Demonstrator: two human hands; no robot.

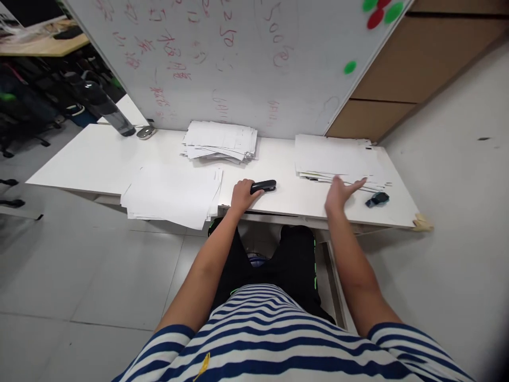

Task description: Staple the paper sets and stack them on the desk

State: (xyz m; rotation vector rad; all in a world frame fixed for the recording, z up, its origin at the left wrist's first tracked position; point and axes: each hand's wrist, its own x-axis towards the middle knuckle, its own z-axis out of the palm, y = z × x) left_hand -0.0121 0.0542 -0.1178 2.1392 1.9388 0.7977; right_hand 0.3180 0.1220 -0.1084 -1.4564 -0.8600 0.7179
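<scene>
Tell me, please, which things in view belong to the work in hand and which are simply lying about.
Work in hand:
black stapler, held by the left hand
right paper stack, beside the right hand
middle paper stack and left paper stack, probably

Lying about:
bottle
computer mouse
small dark object, unclear what

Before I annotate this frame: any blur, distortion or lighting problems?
Head view: right hand smeared, likely motion blur; left hand and black stapler look crisper. Head view: strong wide-angle stretch. Head view: bright, fairly even light, but the papers contrast weakly with the white desk; right edge darkens toward the bottom.
</scene>
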